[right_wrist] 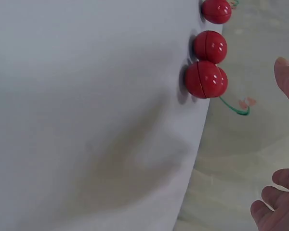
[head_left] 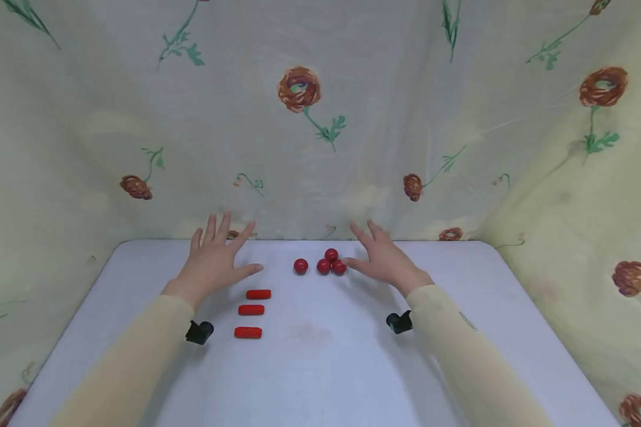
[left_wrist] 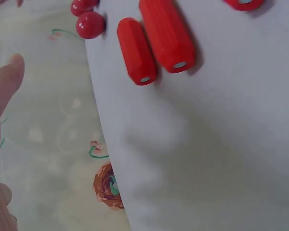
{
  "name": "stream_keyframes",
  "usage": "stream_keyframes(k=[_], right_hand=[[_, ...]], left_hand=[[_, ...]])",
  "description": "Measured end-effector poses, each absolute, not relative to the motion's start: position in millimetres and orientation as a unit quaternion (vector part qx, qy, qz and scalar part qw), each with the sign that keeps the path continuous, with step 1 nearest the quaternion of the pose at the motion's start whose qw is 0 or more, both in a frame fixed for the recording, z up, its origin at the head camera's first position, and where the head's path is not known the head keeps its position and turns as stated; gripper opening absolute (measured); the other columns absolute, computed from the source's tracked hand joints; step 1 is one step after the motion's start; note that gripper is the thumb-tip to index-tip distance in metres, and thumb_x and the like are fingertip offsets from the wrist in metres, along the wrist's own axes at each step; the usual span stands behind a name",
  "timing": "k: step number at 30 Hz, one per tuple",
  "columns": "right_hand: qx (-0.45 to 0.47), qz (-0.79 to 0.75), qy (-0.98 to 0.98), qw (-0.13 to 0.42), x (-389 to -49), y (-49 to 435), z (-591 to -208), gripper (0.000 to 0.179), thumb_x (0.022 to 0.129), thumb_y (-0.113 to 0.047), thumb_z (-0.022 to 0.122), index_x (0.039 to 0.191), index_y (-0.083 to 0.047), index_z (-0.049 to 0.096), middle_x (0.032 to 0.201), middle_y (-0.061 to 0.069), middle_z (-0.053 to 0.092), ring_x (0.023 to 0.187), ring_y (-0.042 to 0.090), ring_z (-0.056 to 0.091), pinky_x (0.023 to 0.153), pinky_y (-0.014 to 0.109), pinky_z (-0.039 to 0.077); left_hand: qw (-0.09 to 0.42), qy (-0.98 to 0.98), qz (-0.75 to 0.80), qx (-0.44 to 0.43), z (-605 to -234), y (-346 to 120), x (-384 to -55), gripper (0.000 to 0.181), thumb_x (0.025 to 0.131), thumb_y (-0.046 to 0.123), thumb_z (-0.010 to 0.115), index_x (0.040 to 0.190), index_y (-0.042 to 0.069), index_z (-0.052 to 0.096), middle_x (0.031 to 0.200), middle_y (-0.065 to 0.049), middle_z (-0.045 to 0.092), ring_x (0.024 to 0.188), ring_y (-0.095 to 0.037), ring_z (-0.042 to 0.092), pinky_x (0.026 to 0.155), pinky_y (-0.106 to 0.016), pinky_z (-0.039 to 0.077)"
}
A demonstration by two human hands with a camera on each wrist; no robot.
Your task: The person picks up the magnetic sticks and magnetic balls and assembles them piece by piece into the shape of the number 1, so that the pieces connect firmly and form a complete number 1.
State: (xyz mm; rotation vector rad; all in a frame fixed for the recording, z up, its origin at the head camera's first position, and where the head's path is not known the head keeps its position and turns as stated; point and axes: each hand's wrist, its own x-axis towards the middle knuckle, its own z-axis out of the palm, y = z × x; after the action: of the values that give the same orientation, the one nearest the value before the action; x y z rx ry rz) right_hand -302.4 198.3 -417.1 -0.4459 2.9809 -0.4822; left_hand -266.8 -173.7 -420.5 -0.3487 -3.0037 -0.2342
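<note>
My left hand (head_left: 212, 265) hovers over the left part of the table, fingers spread and holding nothing. In front of its wrist lie three red faceted sticks, the far one (head_left: 259, 294), the middle one (head_left: 251, 309) and the near one (head_left: 248, 333). Small silvery discs show on the ends of the sticks (left_wrist: 171, 41) in the left wrist view. My right hand (head_left: 387, 262) is also spread with nothing in it, its thumb next to a cluster of three shiny red balls (head_left: 323, 266). Another red ball (head_left: 301, 266) sits apart, left of the cluster. Seams run round the balls (right_wrist: 202, 79).
The white table (head_left: 320, 373) has rounded far corners. A pale floral cloth (head_left: 320, 118) hangs behind its far edge and along both sides. Black wrist cameras, left (head_left: 199, 333) and right (head_left: 399, 322), jut inward from the sleeves.
</note>
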Motion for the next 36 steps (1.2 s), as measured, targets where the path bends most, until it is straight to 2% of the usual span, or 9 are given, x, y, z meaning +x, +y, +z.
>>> stream_keyframes(k=[5, 10, 14, 17, 21, 27, 32, 36], right_hand=[[-0.158, -0.14, 0.977, 0.039, -297, 198, -428, 0.091, 0.086, -0.064, 0.064, 0.158, -0.038, 0.014, 0.164, 0.014, 0.007, 0.147, 0.04, 0.014, 0.104, 0.063, 0.033], [-0.169, -0.138, 0.975, 0.038, -292, 196, -440, 0.087, 0.088, -0.06, 0.064, 0.158, -0.036, 0.018, 0.163, 0.013, 0.011, 0.147, 0.038, 0.015, 0.106, 0.061, 0.031], [-0.17, -0.157, 0.973, 0.03, -292, 195, -450, 0.082, 0.09, -0.057, 0.065, 0.157, -0.031, 0.026, 0.161, 0.013, 0.02, 0.145, 0.037, 0.022, 0.106, 0.06, 0.033], [-0.16, -0.17, 0.972, 0.032, -292, 195, -455, 0.079, 0.091, -0.055, 0.065, 0.156, -0.028, 0.029, 0.158, 0.014, 0.028, 0.143, 0.037, 0.028, 0.105, 0.06, 0.035], [-0.144, -0.184, 0.971, 0.039, -290, 194, -460, 0.076, 0.091, -0.053, 0.065, 0.155, -0.027, 0.032, 0.153, 0.013, 0.036, 0.139, 0.034, 0.034, 0.104, 0.058, 0.037], [-0.141, -0.202, 0.968, 0.041, -290, 193, -466, 0.071, 0.093, -0.048, 0.064, 0.154, -0.023, 0.036, 0.149, 0.014, 0.041, 0.137, 0.033, 0.038, 0.106, 0.055, 0.036], [-0.156, -0.225, 0.961, 0.038, -293, 191, -474, 0.066, 0.096, -0.041, 0.064, 0.152, -0.018, 0.039, 0.145, 0.01, 0.047, 0.132, 0.029, 0.046, 0.106, 0.049, 0.038], [-0.148, -0.233, 0.96, 0.041, -294, 189, -479, 0.065, 0.096, -0.041, 0.064, 0.152, -0.02, 0.039, 0.142, 0.008, 0.05, 0.125, 0.026, 0.052, 0.103, 0.047, 0.042]], left_hand=[[0.039, -0.99, -0.08, -0.111, -425, -177, -253, 0.097, 0.082, 0.075, 0.057, 0.159, 0.035, 0.012, 0.163, -0.019, -0.007, 0.145, -0.044, -0.015, 0.11, -0.067, -0.006], [0.032, -0.991, -0.076, -0.108, -430, -182, -240, 0.096, 0.083, 0.074, 0.056, 0.159, 0.032, 0.014, 0.163, -0.021, -0.002, 0.146, -0.047, -0.01, 0.109, -0.069, -0.003], [0.034, -0.99, -0.089, -0.103, -436, -185, -231, 0.096, 0.083, 0.074, 0.056, 0.159, 0.029, 0.018, 0.162, -0.021, 0.008, 0.146, -0.048, 0.002, 0.108, -0.07, 0.006], [0.044, -0.988, -0.106, -0.104, -442, -187, -222, 0.092, 0.084, 0.071, 0.059, 0.158, 0.027, 0.025, 0.159, -0.02, 0.022, 0.143, -0.046, 0.016, 0.105, -0.071, 0.015], [0.063, -0.984, -0.133, -0.105, -449, -190, -209, 0.084, 0.085, 0.06, 0.067, 0.154, 0.024, 0.035, 0.149, -0.018, 0.039, 0.136, -0.041, 0.031, 0.102, -0.069, 0.022], [0.07, -0.977, -0.166, -0.118, -453, -192, -192, 0.073, 0.086, 0.058, 0.068, 0.146, 0.022, 0.048, 0.131, -0.014, 0.054, 0.123, -0.038, 0.046, 0.097, -0.064, 0.032], [0.074, -0.97, -0.194, -0.124, -461, -190, -181, 0.062, 0.085, 0.053, 0.072, 0.137, 0.02, 0.058, 0.114, -0.007, 0.06, 0.108, -0.032, 0.053, 0.09, -0.058, 0.037], [0.049, -0.963, -0.24, -0.109, -467, -186, -174, 0.054, 0.084, 0.045, 0.077, 0.129, 0.02, 0.062, 0.108, -0.002, 0.06, 0.102, -0.025, 0.054, 0.09, -0.055, 0.039]])
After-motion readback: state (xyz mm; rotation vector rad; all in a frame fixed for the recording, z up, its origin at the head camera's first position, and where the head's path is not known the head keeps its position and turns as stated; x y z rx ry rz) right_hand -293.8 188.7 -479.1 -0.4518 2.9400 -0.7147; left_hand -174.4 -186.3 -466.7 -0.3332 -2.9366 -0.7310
